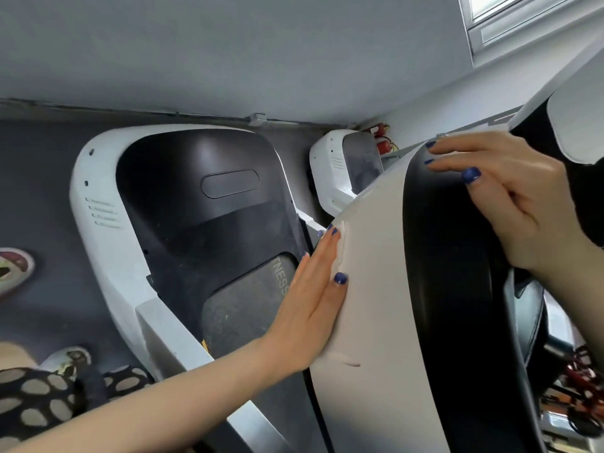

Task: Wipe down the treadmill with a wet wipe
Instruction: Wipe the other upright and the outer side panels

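Looks like she's mid-wipe on the nearest treadmill (369,305): the left hand (313,299) lies flat, fingers straight, pressing a white wet wipe (341,246) against the white shroud, only its bunched edge peeking past the fingertips. The right hand (503,197) rests open over the shroud's dark top edge, holding nothing. Can't tell how much is already wiped, the 2 other treadmills (183,217) behind look untouched, and no container's anywhere in view.

Grey painted wall (228,53); white-framed window (510,18) at upper right; red cylindrical canisters (382,142) beside the wall; dark floor (39,197).
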A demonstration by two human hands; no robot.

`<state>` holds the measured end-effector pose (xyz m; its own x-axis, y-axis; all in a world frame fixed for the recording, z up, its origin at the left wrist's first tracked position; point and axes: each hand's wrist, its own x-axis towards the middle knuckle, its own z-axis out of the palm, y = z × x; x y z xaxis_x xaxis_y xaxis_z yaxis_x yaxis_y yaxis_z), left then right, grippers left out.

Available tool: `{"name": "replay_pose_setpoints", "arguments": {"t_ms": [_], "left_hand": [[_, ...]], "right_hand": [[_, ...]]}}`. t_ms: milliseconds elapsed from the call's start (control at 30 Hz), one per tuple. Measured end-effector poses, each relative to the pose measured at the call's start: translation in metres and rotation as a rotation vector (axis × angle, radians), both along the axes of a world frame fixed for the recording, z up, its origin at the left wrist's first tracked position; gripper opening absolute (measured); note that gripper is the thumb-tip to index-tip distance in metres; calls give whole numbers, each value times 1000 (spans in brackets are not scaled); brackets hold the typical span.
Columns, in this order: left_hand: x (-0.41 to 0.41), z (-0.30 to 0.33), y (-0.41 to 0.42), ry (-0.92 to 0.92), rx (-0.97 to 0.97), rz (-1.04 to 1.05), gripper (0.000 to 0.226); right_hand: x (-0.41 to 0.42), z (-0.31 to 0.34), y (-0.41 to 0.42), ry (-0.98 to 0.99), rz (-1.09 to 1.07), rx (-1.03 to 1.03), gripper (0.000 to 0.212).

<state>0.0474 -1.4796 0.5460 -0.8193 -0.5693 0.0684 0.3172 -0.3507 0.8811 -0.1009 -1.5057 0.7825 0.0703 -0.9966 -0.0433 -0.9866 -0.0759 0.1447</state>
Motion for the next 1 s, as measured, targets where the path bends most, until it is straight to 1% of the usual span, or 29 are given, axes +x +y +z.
{"name": "replay_pose_setpoints", "arguments": {"t_ms": [167,267,333,433,500,600,633,700,767,833,933,1000], "left_hand": [[-2,-1,-14,-19,-1,-102,52],[-15,10,-31,-37,-57,-78,55],[-17,18,-38,7,-120,-46,57],[-9,16,-36,136,-235,-26,60],[-11,12,-41,146,-210,-60,59],[-28,22,-61,61,-118,-129,57],[-31,27,-65,70,-132,-121,58],[-29,34,-66,142,-200,-88,60],[-24,31,-65,192,-257,-90,62],[-23,26,-66,199,-273,-108,62],[-31,30,-79,197,-248,-142,64],[-39,39,-88,211,-296,-157,66]], "right_hand": [[2,1,1,-23,-36,12,33],[2,1,0,-32,-56,18,33],[3,1,1,-45,-74,17,34],[6,0,1,-52,-88,4,33],[8,-1,1,-46,-103,-8,33],[9,0,0,-41,-134,-22,33],[10,1,0,-38,-142,-22,33],[11,1,-1,-32,-154,-19,33],[11,1,-3,-31,-167,-19,33],[10,2,-4,-33,-180,-15,33],[12,2,-4,0,-205,-48,34],[15,2,-3,41,-228,-100,34]]}}
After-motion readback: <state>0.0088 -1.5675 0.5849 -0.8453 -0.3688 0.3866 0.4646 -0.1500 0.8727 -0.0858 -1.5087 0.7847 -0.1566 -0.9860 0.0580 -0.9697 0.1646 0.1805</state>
